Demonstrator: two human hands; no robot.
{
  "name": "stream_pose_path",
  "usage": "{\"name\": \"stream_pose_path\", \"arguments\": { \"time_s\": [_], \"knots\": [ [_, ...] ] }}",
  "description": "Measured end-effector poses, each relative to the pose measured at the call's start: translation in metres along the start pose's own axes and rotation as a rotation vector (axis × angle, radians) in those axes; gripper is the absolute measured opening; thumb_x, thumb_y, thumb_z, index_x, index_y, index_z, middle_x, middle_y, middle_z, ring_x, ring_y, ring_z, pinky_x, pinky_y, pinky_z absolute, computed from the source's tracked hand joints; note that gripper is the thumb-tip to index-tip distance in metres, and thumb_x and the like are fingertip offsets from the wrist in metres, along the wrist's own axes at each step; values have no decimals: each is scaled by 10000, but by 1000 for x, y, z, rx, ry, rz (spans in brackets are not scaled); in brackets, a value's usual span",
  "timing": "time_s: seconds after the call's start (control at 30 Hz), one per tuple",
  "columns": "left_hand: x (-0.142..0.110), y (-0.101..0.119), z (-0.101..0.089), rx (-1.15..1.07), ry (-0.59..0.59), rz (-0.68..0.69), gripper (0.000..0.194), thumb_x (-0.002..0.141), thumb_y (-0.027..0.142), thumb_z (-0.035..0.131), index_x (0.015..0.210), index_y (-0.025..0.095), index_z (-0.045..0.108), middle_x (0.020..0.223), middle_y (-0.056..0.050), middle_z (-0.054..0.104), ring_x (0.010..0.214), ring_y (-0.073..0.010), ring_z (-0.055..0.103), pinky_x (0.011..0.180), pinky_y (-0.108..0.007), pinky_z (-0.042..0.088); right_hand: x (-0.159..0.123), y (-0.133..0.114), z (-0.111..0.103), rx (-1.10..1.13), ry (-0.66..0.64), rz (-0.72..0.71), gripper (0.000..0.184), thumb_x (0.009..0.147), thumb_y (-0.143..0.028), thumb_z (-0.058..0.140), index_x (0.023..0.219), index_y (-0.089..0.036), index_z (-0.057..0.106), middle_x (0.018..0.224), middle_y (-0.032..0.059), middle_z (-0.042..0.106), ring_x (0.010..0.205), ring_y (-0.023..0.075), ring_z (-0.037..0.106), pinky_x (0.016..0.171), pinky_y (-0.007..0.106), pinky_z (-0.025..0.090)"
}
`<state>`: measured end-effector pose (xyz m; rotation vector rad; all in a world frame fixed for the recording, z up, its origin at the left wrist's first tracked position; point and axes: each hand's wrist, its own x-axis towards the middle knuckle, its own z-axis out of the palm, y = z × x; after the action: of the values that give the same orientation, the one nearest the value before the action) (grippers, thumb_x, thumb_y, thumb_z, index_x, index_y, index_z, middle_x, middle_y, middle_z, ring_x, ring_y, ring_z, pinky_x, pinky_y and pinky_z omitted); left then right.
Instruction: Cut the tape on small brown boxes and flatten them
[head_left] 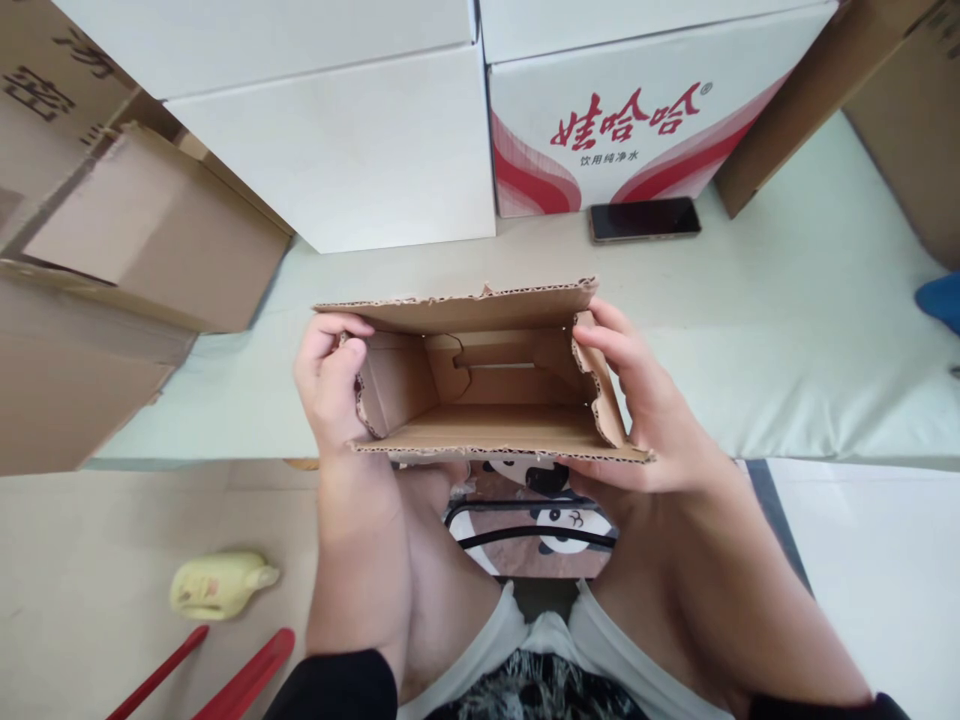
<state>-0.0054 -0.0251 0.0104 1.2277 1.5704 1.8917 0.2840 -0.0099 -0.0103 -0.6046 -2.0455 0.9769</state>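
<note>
Carton (487, 390), in the head view, is held at the near edge of the pale green tabletop (750, 330), its opening turned up and its rim ragged; whether it rests on anything cannot be told. The left hand (328, 385) pinches its left end, fingers and thumb bent around the rim near the far corner. The right hand (652, 400) grips the opposite end, fingertips on the far corner. Beyond the carton stand white boxes (397, 160), one with red lettering (634, 120), and a phone (645, 220) lies just in front of that one. Brown boxes (202, 230) stand at the left. On the floor (97, 530), a yellow bottle (214, 585) lies near two red bars (251, 670).
</note>
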Motion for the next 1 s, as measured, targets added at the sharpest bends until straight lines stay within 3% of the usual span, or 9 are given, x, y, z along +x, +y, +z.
{"name": "stream_pose_path", "arguments": {
  "time_s": [0.17,0.37,0.47,0.6,0.8,1.0],
  "knots": [
    [0,0,1,3,4,-8,120,612,279,631,650,167,651,554,60,393,498,-69,204,478,-250,114,-2,1,-1,2,10,8,909,793,-461,830,1577,-400,375,1688,74,365,1659,393,214,1316,617,300],
    [-2,1,-1,7,24,-40,121,618,279,644,663,169,663,547,66,393,491,-70,223,487,-257,125,-1,3,2,32,20,-35,876,801,-463,824,1556,-425,381,1731,49,300,1670,384,175,1317,641,290],
    [-2,2,-1,14,26,-20,112,618,281,638,652,177,661,529,63,389,498,-85,227,492,-266,116,-2,1,6,47,100,-92,635,830,-472,796,1403,-437,526,1755,-29,255,1662,378,209,1338,648,245],
    [-3,2,2,-5,14,1,109,610,293,634,643,190,650,577,31,506,544,-115,348,520,-270,227,-2,-3,8,-48,124,-138,315,889,-451,717,1193,-386,667,1758,-99,200,1653,370,231,1351,610,267],
    [-3,0,1,6,-9,-22,128,610,306,647,667,191,651,602,31,491,573,-125,374,567,-279,258,1,-3,8,-264,125,-175,323,917,-516,646,1147,-295,695,1713,19,282,1574,404,354,1323,617,296],
    [-4,0,2,33,3,-36,146,619,312,637,690,185,634,625,27,462,585,-124,354,582,-295,263,-1,-2,11,-214,259,-81,366,880,-612,645,953,-265,553,1589,96,405,1461,402,479,1228,626,408]
  ]
}}
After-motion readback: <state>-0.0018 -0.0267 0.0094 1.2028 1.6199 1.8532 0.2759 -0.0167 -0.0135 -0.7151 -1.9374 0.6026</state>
